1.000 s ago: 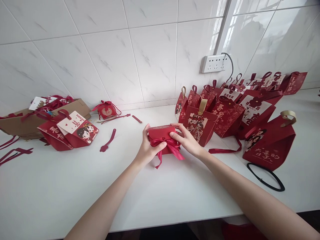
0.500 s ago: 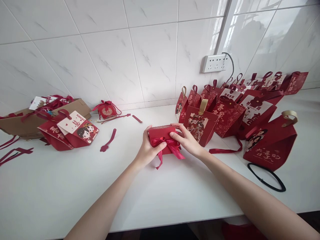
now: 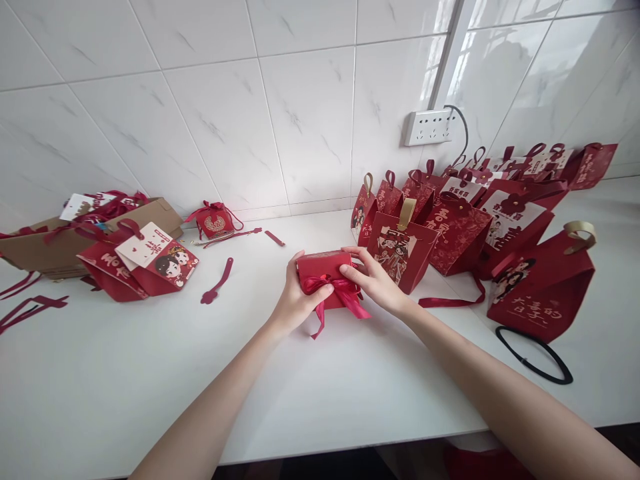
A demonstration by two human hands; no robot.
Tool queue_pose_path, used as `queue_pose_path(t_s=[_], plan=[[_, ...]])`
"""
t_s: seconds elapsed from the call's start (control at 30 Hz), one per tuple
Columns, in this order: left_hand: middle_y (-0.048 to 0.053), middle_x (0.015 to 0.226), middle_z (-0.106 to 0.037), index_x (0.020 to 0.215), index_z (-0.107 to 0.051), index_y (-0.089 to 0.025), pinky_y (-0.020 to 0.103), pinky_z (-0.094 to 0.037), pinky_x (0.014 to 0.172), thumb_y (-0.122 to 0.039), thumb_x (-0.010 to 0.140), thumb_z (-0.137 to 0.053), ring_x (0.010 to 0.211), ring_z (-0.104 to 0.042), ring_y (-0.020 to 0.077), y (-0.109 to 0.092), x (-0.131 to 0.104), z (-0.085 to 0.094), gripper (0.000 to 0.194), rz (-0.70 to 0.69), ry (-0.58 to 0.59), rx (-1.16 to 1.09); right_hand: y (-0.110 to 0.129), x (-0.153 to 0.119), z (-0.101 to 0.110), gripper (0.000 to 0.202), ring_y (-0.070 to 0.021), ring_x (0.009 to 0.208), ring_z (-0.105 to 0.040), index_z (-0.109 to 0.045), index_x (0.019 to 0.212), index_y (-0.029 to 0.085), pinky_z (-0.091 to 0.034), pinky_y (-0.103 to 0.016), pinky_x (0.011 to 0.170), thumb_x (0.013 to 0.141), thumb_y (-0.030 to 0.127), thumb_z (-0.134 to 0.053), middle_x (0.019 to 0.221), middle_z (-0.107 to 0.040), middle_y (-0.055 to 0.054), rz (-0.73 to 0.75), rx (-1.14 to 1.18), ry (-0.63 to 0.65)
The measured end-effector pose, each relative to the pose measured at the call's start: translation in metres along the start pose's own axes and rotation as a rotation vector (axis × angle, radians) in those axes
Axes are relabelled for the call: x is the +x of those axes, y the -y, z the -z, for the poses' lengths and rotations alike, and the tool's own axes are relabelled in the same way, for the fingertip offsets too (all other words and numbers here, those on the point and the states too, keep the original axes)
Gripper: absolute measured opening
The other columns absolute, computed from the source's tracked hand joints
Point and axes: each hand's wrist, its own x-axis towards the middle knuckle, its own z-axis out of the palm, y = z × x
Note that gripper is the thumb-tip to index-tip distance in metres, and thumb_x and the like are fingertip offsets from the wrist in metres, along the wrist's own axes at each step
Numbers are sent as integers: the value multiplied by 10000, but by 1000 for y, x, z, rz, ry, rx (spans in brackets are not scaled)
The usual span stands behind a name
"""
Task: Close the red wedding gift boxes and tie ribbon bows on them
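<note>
Between my two hands, over the middle of the white table, is a small red gift box (image 3: 325, 264) with a shiny red ribbon (image 3: 343, 293) tied in a bow on its near face. My left hand (image 3: 295, 297) grips the box's left side, its thumb pressed on the ribbon. On the other side, my right hand (image 3: 373, 277) holds the right edge, with the thumb on the top front and the fingers curled behind. The box's back and underside are hidden. A red gift bag with a gold handle (image 3: 404, 250) stands just beyond my right hand.
Many red gift boxes (image 3: 460, 233) with loop handles crowd the right side. A black ring-shaped band (image 3: 533, 357) lies near them. Leftward are two red boxes (image 3: 140, 263), a cardboard box (image 3: 45, 257) of straps, a small red pouch (image 3: 215, 221) and a loose strap (image 3: 217, 283). A power strip (image 3: 430, 128) hangs on the tiled wall.
</note>
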Motion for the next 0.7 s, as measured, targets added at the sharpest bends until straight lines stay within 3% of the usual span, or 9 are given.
queue_pose_path(t_s=[0.23, 0.33, 0.47, 0.57, 0.63, 0.7], plan=[[86, 1276, -469, 1334, -181, -267, 413, -416, 996, -338, 737, -679, 1210, -480, 244, 1, 0, 0, 780, 5, -2, -14, 0, 0, -1, 483, -221, 973, -594, -441, 1193, 250, -522, -332, 701, 817, 535, -546, 1112, -594, -70, -17, 3, 6], [88, 1268, -473, 1328, -189, -257, 407, -415, 994, -347, 727, -689, 1201, -481, 241, 1, 0, 0, 788, 1, -11, -11, -1, -1, 1, 522, -235, 1073, -555, -420, 1222, 261, -506, -362, 789, 812, 560, -543, 1204, -549, -83, -21, -9, 18], [96, 1254, -476, 1316, -235, -239, 391, -411, 992, -369, 718, -699, 1183, -489, 234, 4, 3, 2, 768, 1, -103, 21, 2, -1, 10, 500, -221, 1200, -465, -421, 1195, 277, -438, -375, 928, 827, 611, -477, 1330, -441, -73, 23, 46, -117], [105, 1280, -452, 1314, -250, -240, 398, -388, 1013, -373, 717, -700, 1194, -477, 229, 6, 6, 5, 759, -7, -187, 51, 7, -1, 18, 445, -221, 981, -560, -537, 862, 210, -464, -340, 809, 804, 645, -467, 992, -593, -57, 24, -72, -141], [108, 1284, -444, 1316, -249, -242, 402, -386, 1013, -374, 717, -699, 1194, -475, 226, 7, 8, 7, 761, -4, -222, 58, 9, -2, 20, 482, -198, 765, -560, -513, 663, 188, -450, -311, 671, 765, 659, -501, 723, -566, -31, -16, -210, -19], [109, 1287, -440, 1318, -251, -246, 404, -392, 1006, -376, 716, -698, 1196, -474, 228, 7, 9, 9, 760, -1, -233, 60, 8, -3, 17, 482, -159, 618, -498, -486, 581, 186, -400, -284, 574, 730, 640, -551, 593, -492, -1, -47, -305, 124]])
